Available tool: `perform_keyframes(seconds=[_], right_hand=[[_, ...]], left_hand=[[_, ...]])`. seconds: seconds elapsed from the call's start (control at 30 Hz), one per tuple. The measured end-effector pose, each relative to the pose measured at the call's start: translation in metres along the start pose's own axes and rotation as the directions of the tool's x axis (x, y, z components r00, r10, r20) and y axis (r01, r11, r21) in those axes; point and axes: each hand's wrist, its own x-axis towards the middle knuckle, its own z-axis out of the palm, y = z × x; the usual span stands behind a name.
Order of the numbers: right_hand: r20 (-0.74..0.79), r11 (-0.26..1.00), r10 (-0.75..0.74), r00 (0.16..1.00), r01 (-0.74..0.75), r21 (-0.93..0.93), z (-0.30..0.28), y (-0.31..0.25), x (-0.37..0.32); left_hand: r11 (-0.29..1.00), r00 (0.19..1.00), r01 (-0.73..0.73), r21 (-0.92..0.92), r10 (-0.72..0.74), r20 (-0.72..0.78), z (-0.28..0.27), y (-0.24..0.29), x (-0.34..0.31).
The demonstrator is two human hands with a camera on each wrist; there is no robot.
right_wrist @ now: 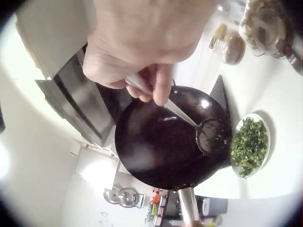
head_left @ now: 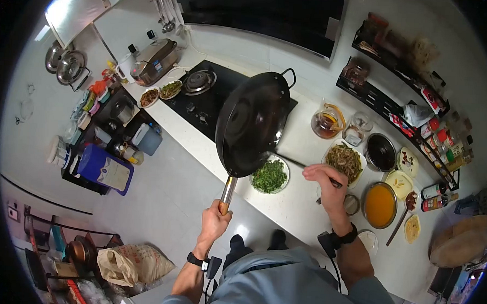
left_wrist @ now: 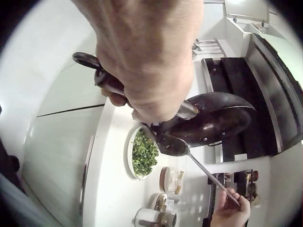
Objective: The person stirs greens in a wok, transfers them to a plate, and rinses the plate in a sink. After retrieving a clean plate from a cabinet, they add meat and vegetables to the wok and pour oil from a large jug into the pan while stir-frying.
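The left hand [head_left: 215, 222] grips the handle [head_left: 228, 193] of a black wok [head_left: 255, 122], which is tilted over the plate of chopped greens [head_left: 269, 175]. In the left wrist view the left hand [left_wrist: 147, 61] is curled round that handle. The right hand [head_left: 329, 189] holds a long-handled ladle [head_left: 289, 160]; in the right wrist view its bowl [right_wrist: 213, 136] lies at the wok's edge beside the greens [right_wrist: 249, 146], with bits of green on it. Fingers of the right hand [right_wrist: 142, 61] curl round the ladle's handle. The wok's inside looks dark and nearly bare.
Behind the wok is a black gas stove [head_left: 210, 96]. To the right on the counter stand a glass teapot [head_left: 327, 122], a dish of shredded food [head_left: 344, 163], a bowl of orange liquid [head_left: 380, 205] and a dark bowl [head_left: 380, 152]. Two small plates and a cooker [head_left: 154, 61] are at the left.
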Motion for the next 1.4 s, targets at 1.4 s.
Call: perform_keyframes(seconds=[1.4], right_hand=[[-0.837,0.901,0.344,0.426,0.1,0.421,0.059,0.035,-0.002]], left_hand=[[0.537,0.657,0.572,-0.62,0.154,0.738,-0.126,-0.015,0.29]])
